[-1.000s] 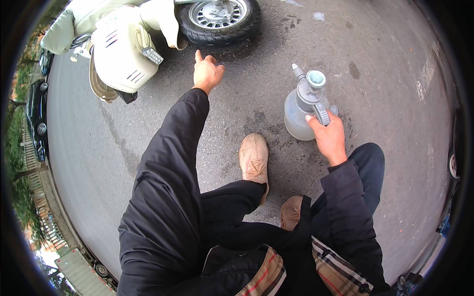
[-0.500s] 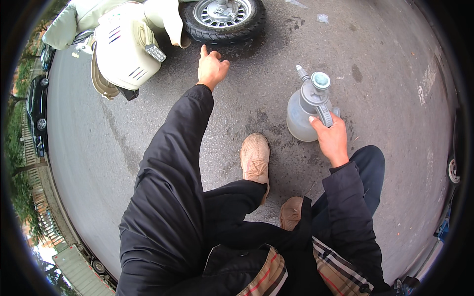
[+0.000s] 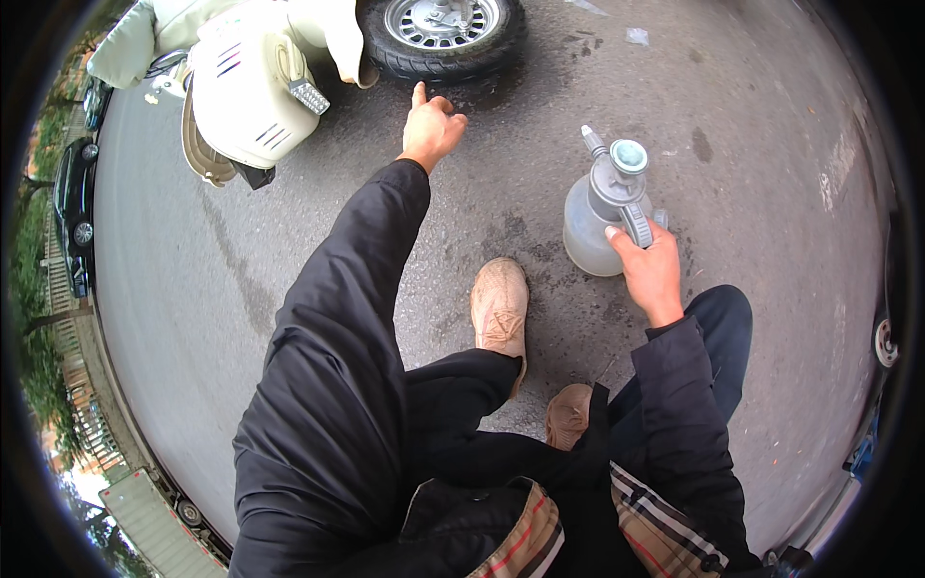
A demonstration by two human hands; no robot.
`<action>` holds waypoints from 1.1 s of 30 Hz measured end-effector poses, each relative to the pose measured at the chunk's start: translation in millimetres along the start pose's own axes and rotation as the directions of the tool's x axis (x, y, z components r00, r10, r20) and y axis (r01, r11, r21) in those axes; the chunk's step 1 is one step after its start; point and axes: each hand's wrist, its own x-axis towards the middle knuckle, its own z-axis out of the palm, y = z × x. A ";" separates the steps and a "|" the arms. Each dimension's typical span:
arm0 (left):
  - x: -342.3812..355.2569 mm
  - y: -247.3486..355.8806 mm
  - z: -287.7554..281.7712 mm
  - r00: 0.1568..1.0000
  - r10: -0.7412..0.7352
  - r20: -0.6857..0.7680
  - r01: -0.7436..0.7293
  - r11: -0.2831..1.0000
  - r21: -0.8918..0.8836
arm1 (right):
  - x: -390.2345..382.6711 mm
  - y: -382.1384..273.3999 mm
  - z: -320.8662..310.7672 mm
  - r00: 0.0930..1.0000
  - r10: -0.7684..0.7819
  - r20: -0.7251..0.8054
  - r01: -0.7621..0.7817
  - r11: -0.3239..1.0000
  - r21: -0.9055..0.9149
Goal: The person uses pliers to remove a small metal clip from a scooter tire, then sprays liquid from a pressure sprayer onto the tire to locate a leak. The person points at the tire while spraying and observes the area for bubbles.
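Observation:
My left hand reaches forward with the index finger stretched toward the scooter tyre. The other fingers are partly curled, the thumb stands apart, and nothing is held. From this view I cannot tell whether the fingertip touches the rubber. A dark wet-looking patch lies under the tyre. My right hand is wrapped round the handle of a grey translucent pump sprayer. Its nozzle points forward and left, and a round pale-blue knob tops it. The sprayer's lower right side is hidden behind that hand.
The cream scooter body is at the upper left, beside the wheel. My beige shoes stand on the grey asphalt. A parked dark car and fence line the far left. A clear plastic scrap lies beyond the sprayer.
My left hand has shifted slightly right and forward along the tyre's lower edge, its finger still extended. The right hand keeps its hold on the sprayer, and the view has shifted a little.

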 end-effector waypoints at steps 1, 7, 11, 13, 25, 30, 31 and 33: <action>0.0 1.0 1.6 1.000 0.009 0.003 -0.009 1.000 0.004 | 0.1 0.2 1.5 1.000 -0.019 -0.012 0.019 1.000 0.011; 3.3 6.4 12.5 0.998 0.057 0.025 -0.058 0.998 0.031 | 0.5 1.2 1.5 1.000 -0.025 -0.018 0.025 0.999 0.026; 3.3 12.3 17.9 0.997 0.060 0.049 -0.062 0.997 0.036 | 1.3 0.6 -2.4 1.000 0.018 0.016 -0.019 1.000 0.012; 3.2 14.5 18.9 0.996 0.060 0.061 -0.062 0.998 0.030 | 1.2 0.3 -3.3 1.000 0.022 0.013 -0.022 1.000 0.000; -0.5 20.4 22.5 0.990 0.076 0.121 -0.080 0.996 0.029 | 2.5 -1.7 -4.3 1.000 -0.005 -0.017 0.004 1.000 -0.012; -6.1 16.0 18.6 0.994 0.011 0.106 -0.018 0.998 0.061 | 2.4 -2.9 -5.0 1.000 -0.007 -0.015 0.006 1.000 -0.005; -5.4 15.3 17.0 0.996 -0.001 0.094 -0.006 0.997 0.077 | 2.6 -2.9 -5.6 1.000 -0.003 -0.012 0.002 1.000 -0.014; -2.8 13.6 13.4 0.997 -0.024 0.074 0.015 0.992 0.127 | 2.7 -2.9 -5.5 1.000 -0.003 -0.013 0.003 1.000 -0.014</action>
